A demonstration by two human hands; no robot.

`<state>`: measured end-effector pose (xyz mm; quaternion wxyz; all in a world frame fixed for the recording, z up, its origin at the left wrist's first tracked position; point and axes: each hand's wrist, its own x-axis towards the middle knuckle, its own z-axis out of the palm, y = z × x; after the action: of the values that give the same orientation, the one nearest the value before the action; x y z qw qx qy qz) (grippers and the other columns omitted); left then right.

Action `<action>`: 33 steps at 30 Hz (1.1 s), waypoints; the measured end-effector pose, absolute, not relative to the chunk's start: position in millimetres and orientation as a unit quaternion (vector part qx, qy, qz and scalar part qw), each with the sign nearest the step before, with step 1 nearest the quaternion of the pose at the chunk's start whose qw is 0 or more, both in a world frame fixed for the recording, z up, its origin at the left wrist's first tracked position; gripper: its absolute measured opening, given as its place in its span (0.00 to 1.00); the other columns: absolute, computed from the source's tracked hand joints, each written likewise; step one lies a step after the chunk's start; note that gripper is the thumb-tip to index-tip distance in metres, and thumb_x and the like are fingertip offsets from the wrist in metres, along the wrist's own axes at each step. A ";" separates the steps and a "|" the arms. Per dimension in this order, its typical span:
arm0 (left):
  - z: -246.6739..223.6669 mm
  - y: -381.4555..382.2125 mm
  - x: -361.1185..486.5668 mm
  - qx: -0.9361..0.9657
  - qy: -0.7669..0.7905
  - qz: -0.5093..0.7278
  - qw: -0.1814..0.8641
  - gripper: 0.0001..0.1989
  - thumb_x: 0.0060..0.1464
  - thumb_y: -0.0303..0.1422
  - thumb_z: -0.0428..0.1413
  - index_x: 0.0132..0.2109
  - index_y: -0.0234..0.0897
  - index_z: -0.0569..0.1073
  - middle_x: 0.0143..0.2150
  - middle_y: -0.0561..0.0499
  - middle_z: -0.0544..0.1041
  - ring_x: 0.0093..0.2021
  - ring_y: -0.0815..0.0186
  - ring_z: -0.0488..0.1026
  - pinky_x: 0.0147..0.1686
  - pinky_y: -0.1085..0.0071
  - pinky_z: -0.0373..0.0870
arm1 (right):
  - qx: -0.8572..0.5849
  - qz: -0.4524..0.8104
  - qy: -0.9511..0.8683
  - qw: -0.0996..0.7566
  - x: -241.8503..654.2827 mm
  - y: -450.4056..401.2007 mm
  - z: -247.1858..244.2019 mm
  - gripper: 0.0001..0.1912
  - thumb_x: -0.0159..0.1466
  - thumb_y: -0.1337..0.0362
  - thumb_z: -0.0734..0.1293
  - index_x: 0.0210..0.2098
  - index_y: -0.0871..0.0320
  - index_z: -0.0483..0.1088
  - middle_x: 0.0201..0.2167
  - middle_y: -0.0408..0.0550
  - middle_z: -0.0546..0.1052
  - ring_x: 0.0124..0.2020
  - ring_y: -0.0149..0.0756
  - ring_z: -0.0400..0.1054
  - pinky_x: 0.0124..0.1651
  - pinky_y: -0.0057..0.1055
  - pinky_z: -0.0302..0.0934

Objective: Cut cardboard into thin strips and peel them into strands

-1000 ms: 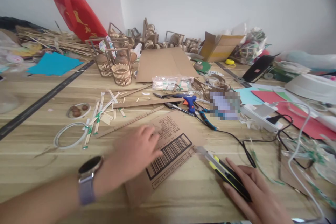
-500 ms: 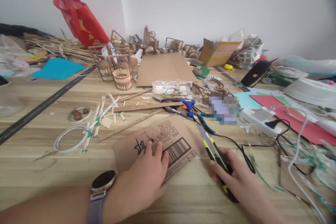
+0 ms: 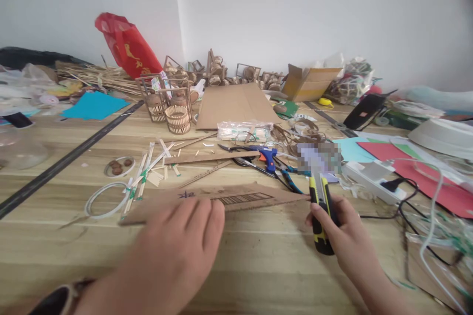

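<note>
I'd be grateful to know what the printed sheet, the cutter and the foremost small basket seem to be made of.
Printed sheet: matte corrugated cardboard, by its brown surface and rough edge.
Cutter: probably plastic body, smooth black and yellow; blade likely metal, though blurred.
Basket: wood or bamboo, apparently unvarnished, by its pale slats.

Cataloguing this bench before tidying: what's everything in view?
Flat printed cardboard: one, brown, at left hand
Slim utility knife: one, yellow-black, in right hand
Pistol-shaped glue gun: one, blue, centre
Large flat cardboard: one, brown, back centre
Open cardboard box: one, brown, back right
Crinkled bag: one, red, back left
Power strip: one, white, right
Slatted miniature baskets: many, tan-brown, back
Other small clutter: uncountable, mixed colours, throughout
Left hand: one, bare, front centre
Right hand: one, bare, front right
</note>
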<state>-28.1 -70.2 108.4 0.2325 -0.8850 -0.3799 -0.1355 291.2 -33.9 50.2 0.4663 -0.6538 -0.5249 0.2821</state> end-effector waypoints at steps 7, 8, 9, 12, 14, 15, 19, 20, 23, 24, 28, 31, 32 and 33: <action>141.1 -21.0 -47.2 -0.871 -0.456 -0.173 0.058 0.20 0.64 0.28 0.39 0.50 0.41 0.75 0.47 0.48 0.80 0.47 0.58 0.75 0.50 0.57 0.72 | -0.629 0.291 -0.479 0.539 284.4 -32.2 37.9 0.21 0.57 0.46 0.70 0.38 0.54 0.65 0.26 0.42 0.75 0.24 0.34 0.70 0.26 0.30 0.65; 134.5 -12.8 -45.5 -0.874 -0.462 -0.150 0.007 0.19 0.65 0.29 0.40 0.50 0.41 0.75 0.49 0.49 0.80 0.49 0.59 0.75 0.51 0.60 0.71 | -0.631 0.291 -0.478 0.537 284.4 -32.2 34.8 0.21 0.57 0.46 0.70 0.39 0.54 0.65 0.25 0.42 0.75 0.24 0.34 0.70 0.26 0.30 0.65; 126.5 -4.9 -43.5 -0.873 -0.468 -0.129 -0.037 0.19 0.65 0.30 0.40 0.48 0.41 0.76 0.49 0.50 0.80 0.49 0.60 0.76 0.49 0.62 0.72 | -0.632 0.294 -0.479 0.533 284.6 -32.4 32.2 0.21 0.58 0.46 0.69 0.40 0.55 0.65 0.24 0.41 0.75 0.24 0.35 0.69 0.26 0.30 0.64; 99.2 13.6 -38.1 -0.861 -0.487 -0.080 -0.126 0.18 0.65 0.30 0.41 0.47 0.40 0.76 0.47 0.49 0.81 0.47 0.59 0.77 0.45 0.65 0.73 | -0.634 0.298 -0.486 0.523 285.7 -32.8 27.6 0.22 0.60 0.45 0.68 0.41 0.55 0.65 0.21 0.41 0.73 0.23 0.36 0.69 0.25 0.30 0.63; 82.9 20.5 -35.8 -0.867 -0.471 -0.085 -0.142 0.18 0.65 0.29 0.42 0.46 0.41 0.76 0.46 0.50 0.81 0.47 0.61 0.77 0.45 0.67 0.72 | -0.636 0.289 -0.494 0.517 287.1 -32.8 25.9 0.22 0.60 0.45 0.68 0.41 0.55 0.64 0.21 0.41 0.74 0.23 0.36 0.69 0.26 0.31 0.63; 76.5 22.7 -35.2 -0.871 -0.462 -0.089 -0.141 0.17 0.65 0.28 0.42 0.46 0.41 0.76 0.45 0.50 0.80 0.47 0.61 0.76 0.46 0.67 0.72 | -0.638 0.281 -0.502 0.512 288.1 -32.8 25.0 0.22 0.60 0.45 0.68 0.41 0.55 0.64 0.21 0.41 0.74 0.23 0.36 0.69 0.26 0.31 0.63; 63.3 32.1 -35.1 -0.884 -0.451 -0.106 -0.055 0.12 0.64 0.29 0.48 0.49 0.38 0.75 0.46 0.46 0.76 0.49 0.59 0.72 0.50 0.64 0.69 | -0.638 0.247 -0.565 0.461 291.4 -34.2 23.0 0.18 0.62 0.49 0.66 0.42 0.56 0.67 0.24 0.43 0.76 0.25 0.37 0.71 0.30 0.33 0.66; 61.9 36.7 -35.7 -0.882 -0.457 -0.111 -0.024 0.12 0.64 0.30 0.50 0.49 0.38 0.75 0.46 0.46 0.76 0.50 0.58 0.71 0.51 0.62 0.68 | -0.631 0.235 -0.591 0.444 291.0 -34.9 24.1 0.17 0.62 0.50 0.66 0.43 0.56 0.68 0.27 0.45 0.77 0.27 0.38 0.73 0.32 0.34 0.67; 58.4 57.9 -38.4 -0.859 -0.493 -0.132 0.038 0.12 0.63 0.30 0.51 0.50 0.36 0.75 0.50 0.43 0.75 0.52 0.53 0.68 0.53 0.55 0.65 | -0.576 0.204 -0.694 0.382 284.6 -37.3 32.4 0.16 0.62 0.54 0.65 0.44 0.56 0.73 0.38 0.51 0.80 0.37 0.42 0.76 0.40 0.35 0.69; 56.9 66.8 -39.5 -0.851 -0.505 -0.135 0.045 0.12 0.63 0.29 0.51 0.51 0.35 0.75 0.51 0.41 0.75 0.53 0.51 0.67 0.54 0.53 0.64 | -0.548 0.207 -0.729 0.355 281.1 -37.9 36.1 0.15 0.63 0.56 0.65 0.45 0.56 0.74 0.40 0.51 0.80 0.40 0.43 0.76 0.42 0.35 0.69; 49.9 100.1 -42.4 -0.839 -0.528 -0.125 0.041 0.13 0.60 0.26 0.53 0.51 0.34 0.75 0.50 0.39 0.77 0.52 0.50 0.68 0.53 0.54 0.63 | -0.459 0.260 -0.808 0.263 267.2 -39.1 45.0 0.17 0.66 0.60 0.62 0.52 0.55 0.72 0.41 0.52 0.80 0.41 0.39 0.75 0.43 0.32 0.69; 46.4 115.7 -41.2 -0.838 -0.533 -0.110 0.025 0.10 0.58 0.27 0.56 0.47 0.36 0.77 0.45 0.42 0.80 0.48 0.52 0.70 0.49 0.58 0.65 | -0.428 0.277 -0.829 0.230 262.7 -38.5 42.8 0.17 0.67 0.62 0.61 0.53 0.55 0.72 0.40 0.51 0.80 0.41 0.37 0.75 0.43 0.30 0.68; 46.3 118.8 -40.4 -0.838 -0.534 -0.107 0.021 0.10 0.57 0.27 0.57 0.46 0.37 0.77 0.43 0.44 0.80 0.48 0.52 0.70 0.48 0.60 0.66 | -0.423 0.275 -0.834 0.223 262.5 -38.2 41.3 0.17 0.67 0.62 0.61 0.53 0.55 0.72 0.39 0.51 0.80 0.41 0.37 0.75 0.42 0.30 0.68; 47.0 120.8 -39.5 -0.838 -0.536 -0.104 0.018 0.08 0.57 0.27 0.57 0.44 0.37 0.77 0.41 0.44 0.80 0.47 0.52 0.70 0.46 0.61 0.66 | -0.418 0.270 -0.839 0.218 262.5 -37.9 40.0 0.16 0.68 0.62 0.61 0.53 0.55 0.72 0.39 0.51 0.80 0.40 0.36 0.75 0.42 0.30 0.68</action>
<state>-39.5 120.8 47.0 0.0178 -0.8377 -0.5358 -0.1038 262.5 -37.9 40.0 0.2184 -0.4181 -0.8394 0.2699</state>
